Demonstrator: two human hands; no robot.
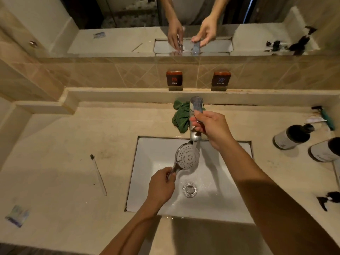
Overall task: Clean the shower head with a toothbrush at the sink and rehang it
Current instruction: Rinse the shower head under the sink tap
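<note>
Your left hand [160,188] grips the shower head [187,157] under the tap [195,116]. Your right hand [211,128] clasps the tap; the toothbrush [99,175] lies left of the sink [230,190].

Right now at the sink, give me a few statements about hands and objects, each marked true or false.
1. The left hand grips the shower head by its handle. True.
2. The right hand holds the toothbrush. False: it is on the faucet; the toothbrush lies on the counter.
3. The shower head is over the basin. True.
4. The green cloth lies in the basin. False: it lies on the counter by the faucet.
</note>
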